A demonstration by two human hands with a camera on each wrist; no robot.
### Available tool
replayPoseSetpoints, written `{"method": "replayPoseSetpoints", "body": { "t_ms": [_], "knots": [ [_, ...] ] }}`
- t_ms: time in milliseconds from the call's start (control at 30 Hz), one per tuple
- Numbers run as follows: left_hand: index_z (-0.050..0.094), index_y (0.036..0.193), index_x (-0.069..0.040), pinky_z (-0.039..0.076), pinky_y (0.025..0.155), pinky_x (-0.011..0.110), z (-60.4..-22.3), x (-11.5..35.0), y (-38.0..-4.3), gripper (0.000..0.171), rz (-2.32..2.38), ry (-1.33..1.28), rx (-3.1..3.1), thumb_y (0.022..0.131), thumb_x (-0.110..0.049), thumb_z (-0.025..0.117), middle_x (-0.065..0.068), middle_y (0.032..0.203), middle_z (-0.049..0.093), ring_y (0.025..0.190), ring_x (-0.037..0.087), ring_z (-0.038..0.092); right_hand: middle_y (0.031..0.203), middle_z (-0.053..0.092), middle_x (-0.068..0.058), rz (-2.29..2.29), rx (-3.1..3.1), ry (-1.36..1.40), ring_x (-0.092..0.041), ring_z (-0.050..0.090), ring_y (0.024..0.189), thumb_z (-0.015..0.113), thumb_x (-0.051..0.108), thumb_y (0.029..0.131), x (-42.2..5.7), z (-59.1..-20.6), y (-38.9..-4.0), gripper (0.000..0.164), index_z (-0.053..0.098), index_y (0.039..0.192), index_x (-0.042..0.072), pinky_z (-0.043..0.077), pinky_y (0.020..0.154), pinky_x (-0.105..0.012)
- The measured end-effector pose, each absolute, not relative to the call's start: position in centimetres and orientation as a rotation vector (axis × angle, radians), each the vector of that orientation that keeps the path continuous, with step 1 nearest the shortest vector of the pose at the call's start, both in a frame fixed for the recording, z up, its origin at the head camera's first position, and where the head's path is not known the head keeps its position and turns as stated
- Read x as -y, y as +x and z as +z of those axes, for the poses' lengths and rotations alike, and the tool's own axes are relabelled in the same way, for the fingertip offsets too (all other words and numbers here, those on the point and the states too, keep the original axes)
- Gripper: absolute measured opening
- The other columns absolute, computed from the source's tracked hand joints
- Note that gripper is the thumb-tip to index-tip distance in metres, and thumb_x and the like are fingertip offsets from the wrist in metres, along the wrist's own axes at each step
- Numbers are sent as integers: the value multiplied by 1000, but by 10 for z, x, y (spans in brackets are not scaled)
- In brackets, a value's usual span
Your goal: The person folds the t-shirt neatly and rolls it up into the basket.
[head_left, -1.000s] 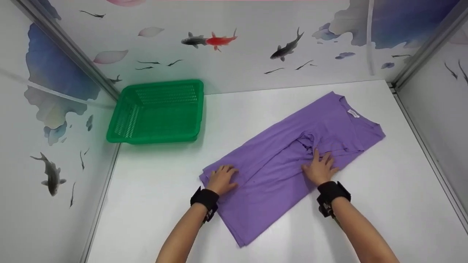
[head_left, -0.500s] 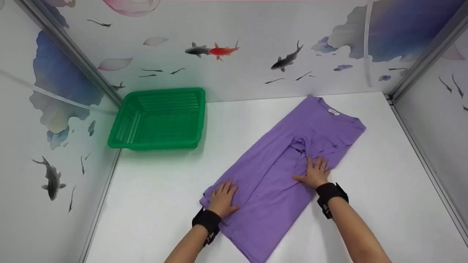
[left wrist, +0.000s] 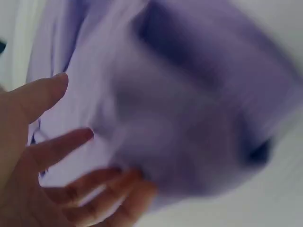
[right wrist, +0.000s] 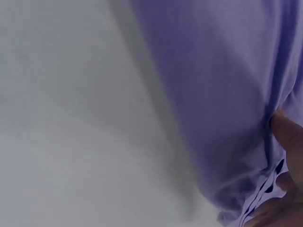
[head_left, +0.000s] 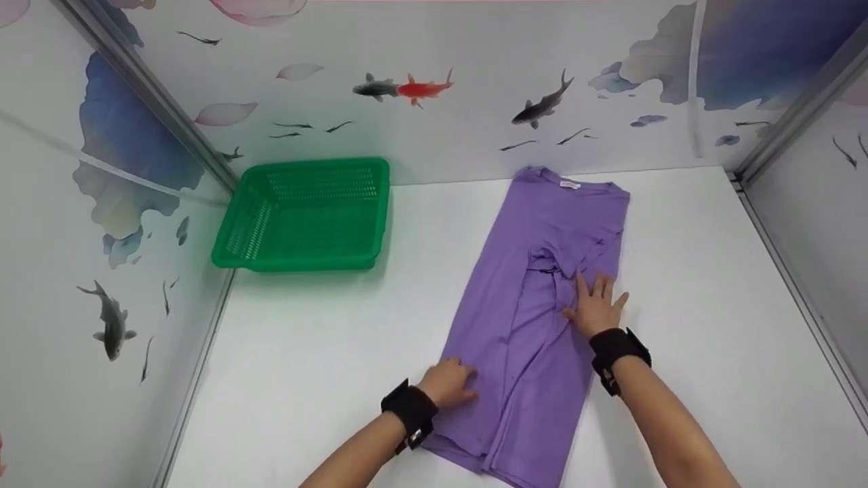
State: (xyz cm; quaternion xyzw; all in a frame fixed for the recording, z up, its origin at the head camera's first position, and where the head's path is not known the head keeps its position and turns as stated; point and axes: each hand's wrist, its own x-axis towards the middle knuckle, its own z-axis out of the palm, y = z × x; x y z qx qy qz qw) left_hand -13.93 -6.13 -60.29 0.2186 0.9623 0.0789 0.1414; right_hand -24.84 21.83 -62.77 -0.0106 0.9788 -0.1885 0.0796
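A purple T-shirt [head_left: 542, 332], folded lengthwise into a long strip, lies on the white table with its collar and white label at the far end. Wrinkles bunch around a sleeve near its middle. My left hand [head_left: 449, 383] rests on the shirt's left edge near the hem, its fingers loosely bent; in the left wrist view the fingers [left wrist: 111, 189] are spread over blurred cloth. My right hand [head_left: 597, 308] presses on the right edge below the sleeve, fingers spread. The right wrist view shows its thumb [right wrist: 284, 130] against a crease in the cloth.
A green plastic basket [head_left: 305, 263] with perforated sides stands at the back left of the white table [head_left: 325, 339]. Walls printed with fish and petals enclose the back and both sides. Black bands circle both wrists.
The shirt has turned anticlockwise, its collar end swinging left, so it now lies nearly straight away from me. My left hand has moved right and nearer; the right hand stays near the sleeve.
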Motion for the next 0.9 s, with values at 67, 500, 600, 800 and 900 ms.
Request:
{"method": "replayPoseSetpoints", "body": {
  "t_ms": [67,500,600,800,900],
  "knots": [
    [62,109,-12,45,73,38,-603,60,-163,37,226,626,-2819,78,-32,67,10,105,57,97,25,53,138,5,-41,-650,-2904,-5,-52,0,129,64,26,82,-214,-627,-236,78,21,138,-7,0,95,-69],
    [42,135,-18,20,95,66,-636,52,-218,72,160,619,-2833,73,-47,67,3,144,32,133,19,26,135,-1,-45,-834,-2781,-63,-56,-4,126,61,28,84,-200,-644,-195,78,20,136,-13,3,96,-67],
    [40,136,-18,17,96,66,-639,54,-207,72,236,555,-2851,75,-46,66,4,145,29,133,20,25,135,0,-45,-804,-2775,-156,-58,-3,125,62,28,83,-206,-647,-200,78,21,136,-13,4,96,-68],
    [40,136,-13,17,96,65,-644,46,-180,70,366,392,-2919,78,-43,64,11,145,29,133,27,24,136,-1,-44,-740,-2715,-322,-55,-2,127,63,31,83,-218,-647,-217,80,21,137,-10,4,96,-67],
    [40,136,-11,18,97,64,-644,35,-168,71,384,317,-2947,78,-43,65,13,144,29,133,29,25,137,2,-43,-695,-2707,-364,-54,1,127,63,31,82,-221,-642,-225,79,24,137,-9,4,95,-69]
  ]
}}
